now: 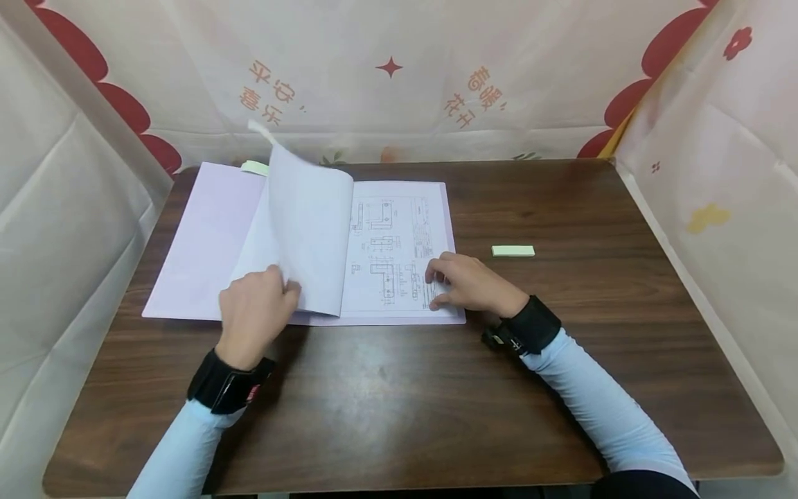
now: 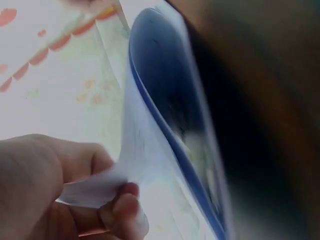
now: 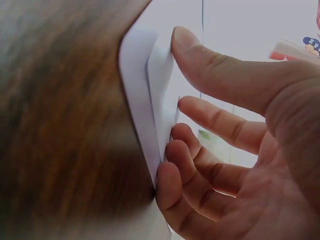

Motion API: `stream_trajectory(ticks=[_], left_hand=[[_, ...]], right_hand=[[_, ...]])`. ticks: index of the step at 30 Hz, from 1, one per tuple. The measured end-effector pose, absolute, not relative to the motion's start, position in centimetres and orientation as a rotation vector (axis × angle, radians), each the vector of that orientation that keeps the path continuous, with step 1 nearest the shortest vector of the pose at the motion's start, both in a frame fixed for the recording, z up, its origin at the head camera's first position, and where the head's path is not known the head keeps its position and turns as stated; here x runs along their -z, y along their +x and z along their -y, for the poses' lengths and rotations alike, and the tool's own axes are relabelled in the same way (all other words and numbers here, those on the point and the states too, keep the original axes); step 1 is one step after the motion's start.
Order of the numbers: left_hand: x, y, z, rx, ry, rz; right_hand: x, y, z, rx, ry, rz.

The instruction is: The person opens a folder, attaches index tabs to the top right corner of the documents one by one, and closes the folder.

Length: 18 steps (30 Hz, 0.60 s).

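A lilac-covered booklet (image 1: 193, 256) lies spread on the table. My left hand (image 1: 257, 312) grips the lower part of a white page (image 1: 312, 229), which curves up and leans over to the left. In the left wrist view, thumb and fingers pinch the bent paper (image 2: 92, 192). Under the lifted page, a right-hand sheet with technical drawings (image 1: 386, 242) lies flat. My right hand (image 1: 470, 283) rests at that sheet's lower right edge. In the right wrist view, its thumb and loosely bent fingers (image 3: 185, 150) stand apart, with fingertips right at the paper (image 3: 165, 70).
A pale green strip (image 1: 513, 251) lies on the brown wooden table (image 1: 561, 402), right of the booklet. Another green tab (image 1: 255, 167) shows at the booklet's top edge. Printed white curtains (image 1: 386, 104) enclose the table's back and sides.
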<state>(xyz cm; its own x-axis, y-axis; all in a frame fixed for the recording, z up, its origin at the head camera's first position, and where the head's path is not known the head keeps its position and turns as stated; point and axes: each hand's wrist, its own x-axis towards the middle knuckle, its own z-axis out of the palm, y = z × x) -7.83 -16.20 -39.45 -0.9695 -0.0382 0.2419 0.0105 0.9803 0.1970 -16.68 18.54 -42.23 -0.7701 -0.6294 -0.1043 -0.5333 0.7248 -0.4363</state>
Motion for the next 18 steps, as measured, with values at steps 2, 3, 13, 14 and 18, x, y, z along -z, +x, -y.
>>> stream_trajectory(ticks=[2,3,13,14,18], left_hand=[[39.7,-7.1,17.1,0.287,0.069,2.9],[39.9,-6.8,17.5,0.279,0.086,2.911],[37.7,-6.2,13.9,0.131,-0.198,2.837],[37.5,-6.6,13.1,0.124,-0.289,2.845],[37.5,-8.5,9.9,0.04,-0.701,2.933]], right_hand=[[42.1,-16.6,-18.5,0.578,-0.902,-2.68],[42.1,-16.6,-18.5,0.581,-0.894,-2.678],[41.9,-16.3,-18.3,0.57,-0.89,-2.672],[41.9,-16.3,-18.3,0.568,-0.89,-2.672],[41.9,-16.2,-18.2,0.562,-0.892,-2.673]])
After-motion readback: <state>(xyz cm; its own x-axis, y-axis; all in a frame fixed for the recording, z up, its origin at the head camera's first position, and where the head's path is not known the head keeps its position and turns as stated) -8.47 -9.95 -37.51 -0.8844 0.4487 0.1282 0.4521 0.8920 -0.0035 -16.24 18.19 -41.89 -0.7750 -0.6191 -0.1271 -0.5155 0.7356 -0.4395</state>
